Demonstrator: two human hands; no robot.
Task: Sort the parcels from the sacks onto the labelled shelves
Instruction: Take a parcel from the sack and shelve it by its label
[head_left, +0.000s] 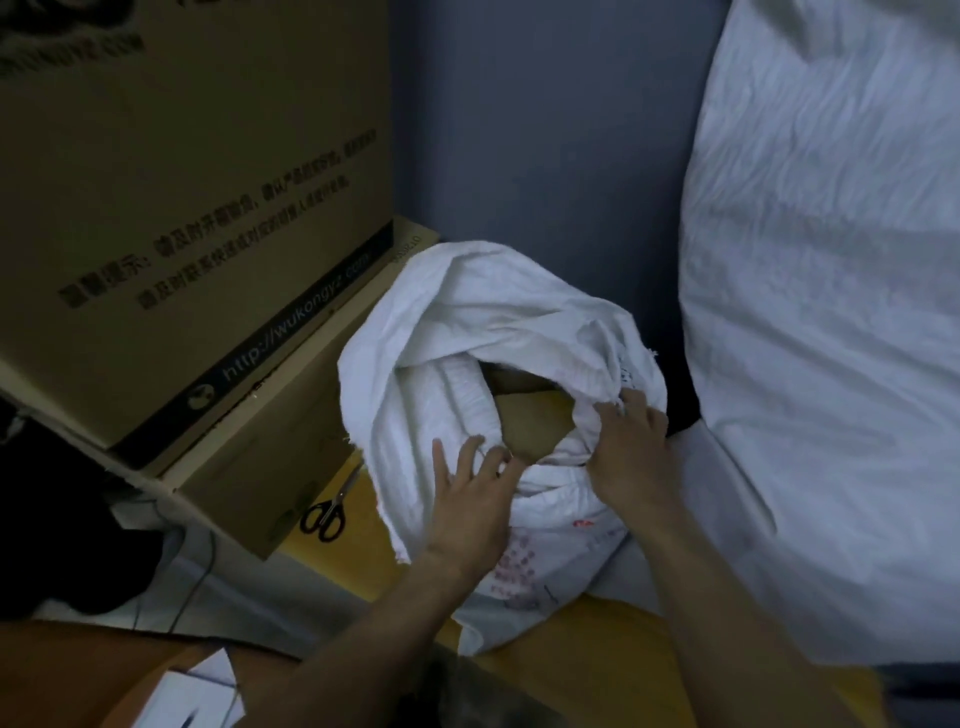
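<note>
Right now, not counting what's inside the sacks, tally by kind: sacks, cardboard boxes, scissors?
White sacks: 2, the open sack and the full sack
Cardboard boxes: 2, the upper box and the lower box
Scissors: 1
Total: 5

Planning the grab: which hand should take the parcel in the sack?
Probably left: the left hand lies open on the sack by the parcel; the right hand grips the rim.
</note>
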